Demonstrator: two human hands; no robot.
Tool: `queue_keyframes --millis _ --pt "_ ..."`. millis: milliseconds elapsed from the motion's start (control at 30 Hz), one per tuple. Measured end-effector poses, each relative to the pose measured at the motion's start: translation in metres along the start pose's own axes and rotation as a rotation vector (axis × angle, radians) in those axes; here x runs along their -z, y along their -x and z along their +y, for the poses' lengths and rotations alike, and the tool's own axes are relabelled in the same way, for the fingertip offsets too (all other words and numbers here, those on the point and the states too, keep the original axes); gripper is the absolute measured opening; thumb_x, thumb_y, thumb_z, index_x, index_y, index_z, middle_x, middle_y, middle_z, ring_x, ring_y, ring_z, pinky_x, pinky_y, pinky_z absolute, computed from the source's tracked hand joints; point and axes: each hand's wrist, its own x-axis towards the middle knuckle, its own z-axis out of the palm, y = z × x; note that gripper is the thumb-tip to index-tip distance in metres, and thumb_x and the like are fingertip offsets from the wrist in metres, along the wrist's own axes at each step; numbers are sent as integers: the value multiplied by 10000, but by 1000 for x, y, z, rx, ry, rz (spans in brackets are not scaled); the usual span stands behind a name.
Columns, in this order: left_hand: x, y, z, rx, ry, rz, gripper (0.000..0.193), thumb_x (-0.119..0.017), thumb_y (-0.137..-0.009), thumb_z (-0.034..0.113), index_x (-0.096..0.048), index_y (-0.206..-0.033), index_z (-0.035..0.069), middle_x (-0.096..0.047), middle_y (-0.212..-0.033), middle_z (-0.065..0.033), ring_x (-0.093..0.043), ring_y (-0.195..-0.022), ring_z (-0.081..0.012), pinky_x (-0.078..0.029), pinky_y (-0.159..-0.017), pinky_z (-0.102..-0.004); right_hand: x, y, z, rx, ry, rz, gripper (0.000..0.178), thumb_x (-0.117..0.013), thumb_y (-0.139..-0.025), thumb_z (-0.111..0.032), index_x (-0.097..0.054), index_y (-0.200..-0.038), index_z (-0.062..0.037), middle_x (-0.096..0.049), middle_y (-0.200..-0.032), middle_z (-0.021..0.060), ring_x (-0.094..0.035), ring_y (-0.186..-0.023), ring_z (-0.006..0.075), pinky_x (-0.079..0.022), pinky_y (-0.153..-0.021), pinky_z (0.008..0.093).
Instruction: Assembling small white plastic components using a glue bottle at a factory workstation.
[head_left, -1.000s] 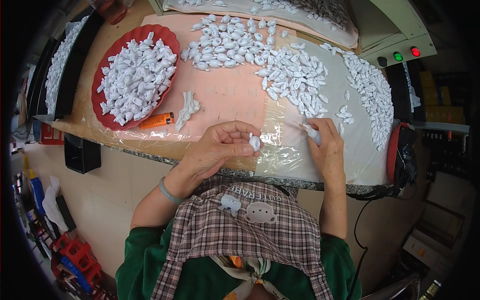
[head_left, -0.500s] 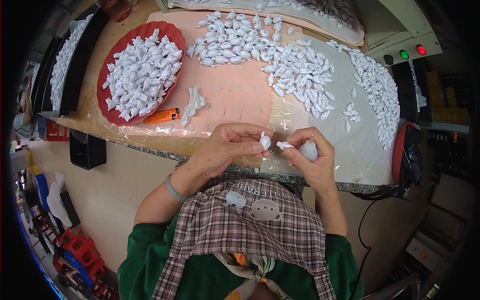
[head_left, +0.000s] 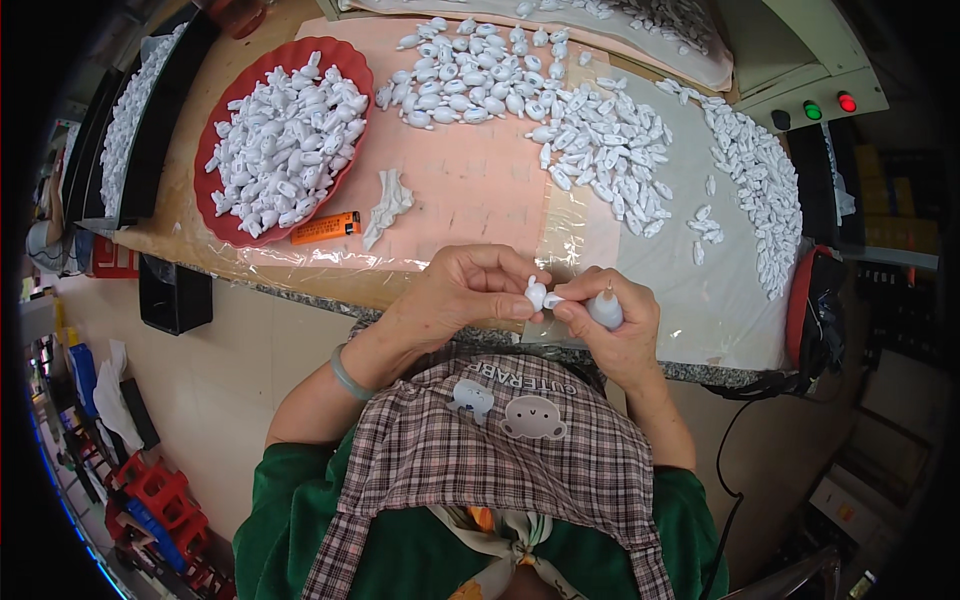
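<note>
Between thumb and fingers of my left hand is a small rounded white plastic figure part with a narrow projection on top. My right hand pinches a smaller white piece against the side of that part; whether the two are joined I cannot tell. Tucked in the same right hand is a small translucent squeeze bottle with a thin tip pointing up. Both hands are closed, just above the table's near edge. Beyond them lie a pile of slim white pieces and a group of rounder white parts.
A red scalloped bowl heaped with white figures stands at the left. Near it lie an orange lighter and a crumpled white tissue. More white pieces spread along the right. A machine panel with lit buttons stands at the back right.
My right hand has moved slightly left, bringing the small white piece from a short gap into contact with the part in my left hand. The bottle has moved with it.
</note>
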Motion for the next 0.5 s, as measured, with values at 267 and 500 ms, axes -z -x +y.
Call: queue_keyframes --millis 267,500 --pt "-6 5 11 -28 -68 -63 243 -705 -738 -85 -651 -971 -45 -629 -906 -88 -671 -855 -185 -557 -767 -265 -1 4 -5 85 -158 -56 119 -707 -780 17 -618 -858 12 -651 -768 116 -593 -605 127 -460 -528 231" --pt "-8 8 10 -20 -113 -67 241 -721 -724 -82 -658 -954 -48 -623 -891 -78 -666 -830 -168 -557 -752 -261 -5 11 -3 157 -120 -28 124 -713 -773 27 -611 -843 22 -647 -771 138 -566 -558 114 -451 -491 227"
